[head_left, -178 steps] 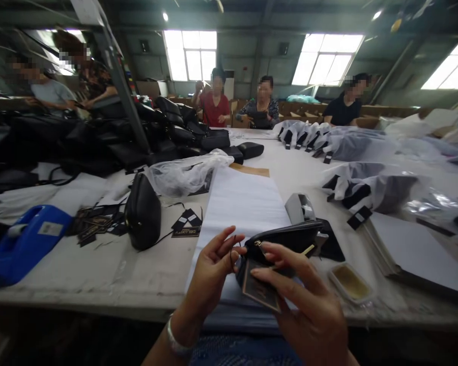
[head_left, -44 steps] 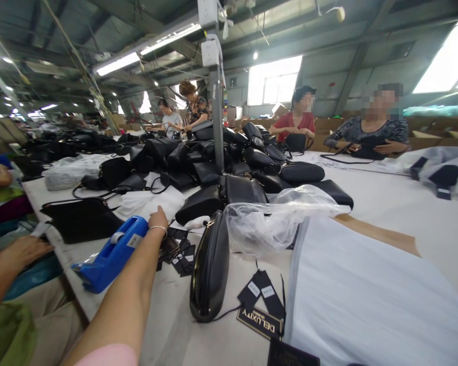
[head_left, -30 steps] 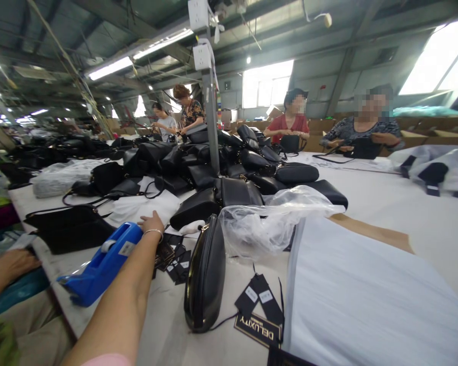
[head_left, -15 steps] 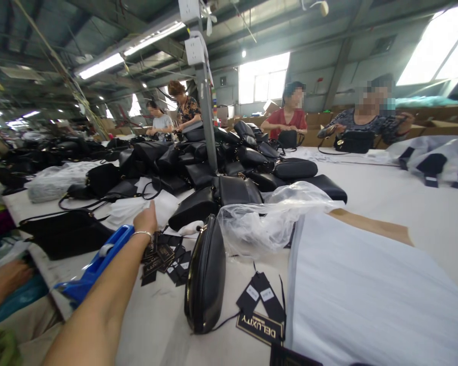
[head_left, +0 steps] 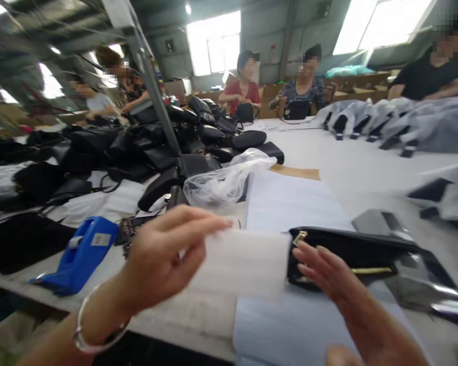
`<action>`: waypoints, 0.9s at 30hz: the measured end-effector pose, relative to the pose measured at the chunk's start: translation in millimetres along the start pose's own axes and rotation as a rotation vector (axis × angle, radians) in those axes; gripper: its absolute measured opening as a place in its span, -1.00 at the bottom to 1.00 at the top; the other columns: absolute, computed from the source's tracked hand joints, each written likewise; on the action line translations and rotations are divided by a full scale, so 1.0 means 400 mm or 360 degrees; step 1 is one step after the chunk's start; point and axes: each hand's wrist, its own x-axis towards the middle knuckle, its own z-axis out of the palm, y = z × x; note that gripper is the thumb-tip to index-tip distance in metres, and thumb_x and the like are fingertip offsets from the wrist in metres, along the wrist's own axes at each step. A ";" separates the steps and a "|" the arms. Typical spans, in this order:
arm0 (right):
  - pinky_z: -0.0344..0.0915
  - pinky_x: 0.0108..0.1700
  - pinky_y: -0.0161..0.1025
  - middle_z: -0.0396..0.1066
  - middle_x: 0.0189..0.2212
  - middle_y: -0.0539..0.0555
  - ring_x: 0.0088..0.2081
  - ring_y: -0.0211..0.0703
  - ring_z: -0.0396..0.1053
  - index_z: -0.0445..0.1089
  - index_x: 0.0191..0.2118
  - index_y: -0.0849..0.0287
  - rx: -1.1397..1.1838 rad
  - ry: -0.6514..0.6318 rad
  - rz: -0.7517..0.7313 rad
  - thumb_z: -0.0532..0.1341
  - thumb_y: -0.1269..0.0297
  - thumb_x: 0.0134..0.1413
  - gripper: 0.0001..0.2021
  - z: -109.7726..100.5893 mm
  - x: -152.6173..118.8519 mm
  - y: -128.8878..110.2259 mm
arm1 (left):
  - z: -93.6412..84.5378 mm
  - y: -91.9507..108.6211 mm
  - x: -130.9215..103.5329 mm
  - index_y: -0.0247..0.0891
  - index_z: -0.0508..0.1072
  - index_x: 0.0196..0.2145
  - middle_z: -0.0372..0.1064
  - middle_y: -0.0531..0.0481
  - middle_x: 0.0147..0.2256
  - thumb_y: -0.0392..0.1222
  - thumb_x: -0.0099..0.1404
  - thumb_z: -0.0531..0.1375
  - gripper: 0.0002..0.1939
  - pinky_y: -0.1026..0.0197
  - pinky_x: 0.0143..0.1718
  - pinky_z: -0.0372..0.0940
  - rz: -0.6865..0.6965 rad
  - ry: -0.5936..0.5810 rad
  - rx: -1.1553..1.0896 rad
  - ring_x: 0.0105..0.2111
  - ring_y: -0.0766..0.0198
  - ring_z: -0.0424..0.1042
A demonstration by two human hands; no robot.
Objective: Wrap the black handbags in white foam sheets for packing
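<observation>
My left hand [head_left: 171, 254], with a bracelet at the wrist, pinches the edge of a thin white sheet [head_left: 248, 259] that is blurred by motion. The sheet stretches right, up to the end of a black bag [head_left: 339, 249]. My right hand [head_left: 328, 279] has its fingers extended at the zipper end of this bag, near the sheet's right edge. Under the bag lies white paper [head_left: 293, 203]. A blue tape dispenser [head_left: 84, 254] stands left of my left hand.
Black bags [head_left: 114, 147] are heaped at the left and centre around a metal post [head_left: 156, 96]. Clear plastic [head_left: 229, 178] lies beyond my hands. Wrapped bags [head_left: 370, 119] line the right back. Several people work across the table [head_left: 305, 145].
The view has turned right. My left hand has come back from the white sheets at the left, now with a sheet. My right hand and the black bag on the paper have come into view.
</observation>
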 end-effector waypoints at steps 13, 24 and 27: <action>0.51 -0.16 -0.33 0.60 -0.23 0.01 -0.19 0.02 0.57 0.62 -0.20 -0.01 -0.0440 0.0299 0.0748 0.25 -0.10 0.06 -0.65 -0.201 -0.211 0.124 | 0.509 0.206 -0.126 -0.19 0.46 -0.06 0.48 -0.08 -0.07 -0.13 0.34 0.22 -0.77 0.12 0.01 0.38 -0.1094 0.0160 -0.0996 -0.05 0.18 0.47; 0.41 -0.04 -0.14 0.59 -0.20 0.03 -0.13 0.06 0.53 0.58 -0.17 0.03 -0.0286 0.0208 0.0515 0.20 0.07 0.17 -0.74 -0.121 -0.100 0.177 | 0.531 0.254 -0.113 -0.24 0.35 -0.01 0.52 -0.05 -0.24 -0.09 0.20 0.34 -0.56 0.20 -0.21 0.45 -0.1515 0.0309 -0.1617 -0.27 0.23 0.55; 0.38 0.01 -0.14 0.58 -0.16 0.02 -0.08 0.03 0.50 0.57 -0.13 0.05 0.0086 0.0145 0.0443 0.20 0.09 0.20 -0.74 -0.059 -0.048 0.168 | 0.518 0.261 -0.120 -0.27 0.42 -0.10 0.52 -0.07 -0.23 -0.09 0.19 0.35 -0.63 0.22 -0.23 0.46 -0.1491 0.0287 -0.1585 -0.24 0.21 0.55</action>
